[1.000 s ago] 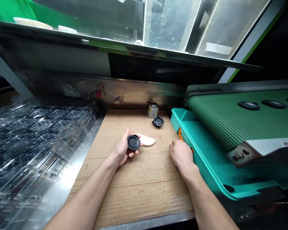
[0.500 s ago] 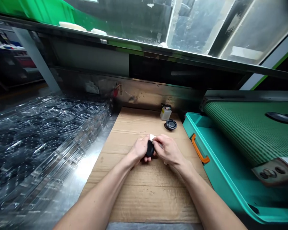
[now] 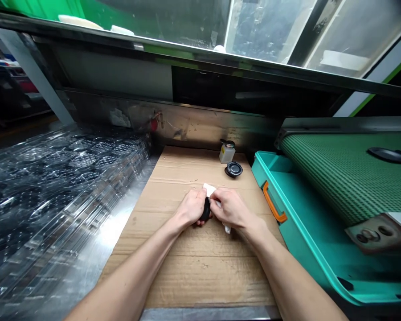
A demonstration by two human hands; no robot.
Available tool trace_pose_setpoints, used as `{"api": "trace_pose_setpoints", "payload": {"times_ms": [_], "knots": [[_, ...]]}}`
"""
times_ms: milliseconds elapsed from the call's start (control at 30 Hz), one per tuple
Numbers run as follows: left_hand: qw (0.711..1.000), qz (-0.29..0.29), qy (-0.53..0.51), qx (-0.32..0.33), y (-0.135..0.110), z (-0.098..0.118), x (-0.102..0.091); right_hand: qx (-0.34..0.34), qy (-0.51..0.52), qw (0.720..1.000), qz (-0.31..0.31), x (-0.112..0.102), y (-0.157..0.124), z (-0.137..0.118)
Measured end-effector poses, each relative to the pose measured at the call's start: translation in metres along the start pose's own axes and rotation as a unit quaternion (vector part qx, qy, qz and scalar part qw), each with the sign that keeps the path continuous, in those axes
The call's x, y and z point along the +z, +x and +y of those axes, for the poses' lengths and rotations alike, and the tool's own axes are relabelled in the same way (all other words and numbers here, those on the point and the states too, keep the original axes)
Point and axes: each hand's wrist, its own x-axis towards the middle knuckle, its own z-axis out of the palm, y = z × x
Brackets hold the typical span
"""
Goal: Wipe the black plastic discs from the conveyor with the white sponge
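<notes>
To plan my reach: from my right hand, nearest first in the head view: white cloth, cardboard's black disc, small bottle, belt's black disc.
From the right hand:
1. White cloth: touching, centre.
2. Cardboard's black disc: ahead.
3. Small bottle: behind it.
4. Belt's black disc: far right.

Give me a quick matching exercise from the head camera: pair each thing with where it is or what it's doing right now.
Things:
1. Left hand
2. Right hand
3. Small bottle
4. Orange handle

Places and states:
A. On the side of the teal tray
B. Holding the black disc
C. Holding a white cloth to the disc
D. Standing at the far end of the cardboard

Pairs: 1-B, 2-C, 3-D, 4-A
</notes>
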Motion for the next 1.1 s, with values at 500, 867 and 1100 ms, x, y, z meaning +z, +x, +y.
{"api": "trace_pose_setpoints", "payload": {"times_ms": [500,867,1100], "knots": [[0.998,-0.015,0.029,0.057,0.001,-0.003,0.001,0.013,0.023,1.000,-0.009,-0.007,0.001,-0.003],[0.982,-0.001,-0.174,-0.068,0.009,0.002,-0.009,0.121,0.010,0.993,-0.010,-0.020,-0.009,0.005],[0.939,-0.035,-0.308,-0.152,0.018,0.004,-0.032,0.197,-0.168,0.966,0.024,-0.022,-0.020,0.030]]}}
